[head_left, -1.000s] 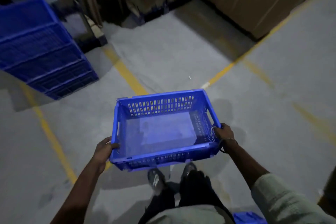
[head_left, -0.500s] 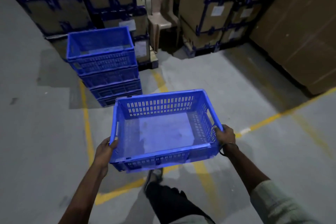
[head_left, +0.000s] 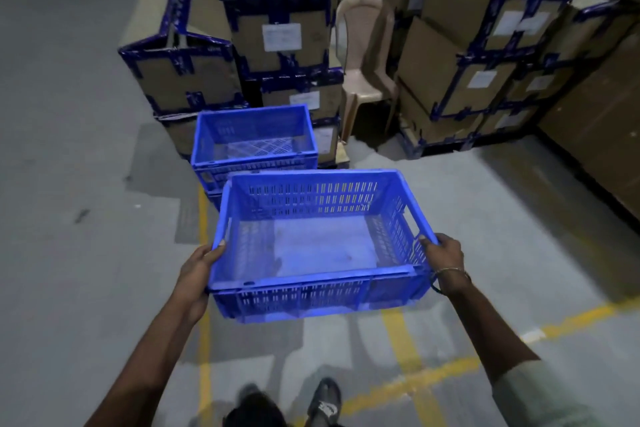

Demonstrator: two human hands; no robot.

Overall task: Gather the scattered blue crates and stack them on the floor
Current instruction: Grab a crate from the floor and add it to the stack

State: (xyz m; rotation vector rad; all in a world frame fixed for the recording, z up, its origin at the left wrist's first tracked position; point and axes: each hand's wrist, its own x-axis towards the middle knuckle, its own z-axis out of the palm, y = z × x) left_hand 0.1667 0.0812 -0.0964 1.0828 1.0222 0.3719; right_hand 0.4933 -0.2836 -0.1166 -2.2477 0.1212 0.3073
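The blue crate is off the floor, held level between two bare hands, its open top facing up and nothing inside it. The left hand grips the crate's left end wall, thumb hooked over the rim and fingers curled underneath. The right hand grips the right end, fingers wrapped round the rim at the handle slot, a thin bangle on that wrist.

Just beyond the held crate, and partly hidden by its far wall, stands the stack of blue crates on the concrete floor; the top one is open and bare, and how many sit under it I cannot tell. The stack stands at the far end of a yellow floor line that runs toward the person's feet, where a dark shoe shows at the bottom edge.

Behind the stack rise cardboard boxes bound with blue tape and carrying white labels. A beige plastic chair is wedged between them and a second bank of taped boxes to the right.
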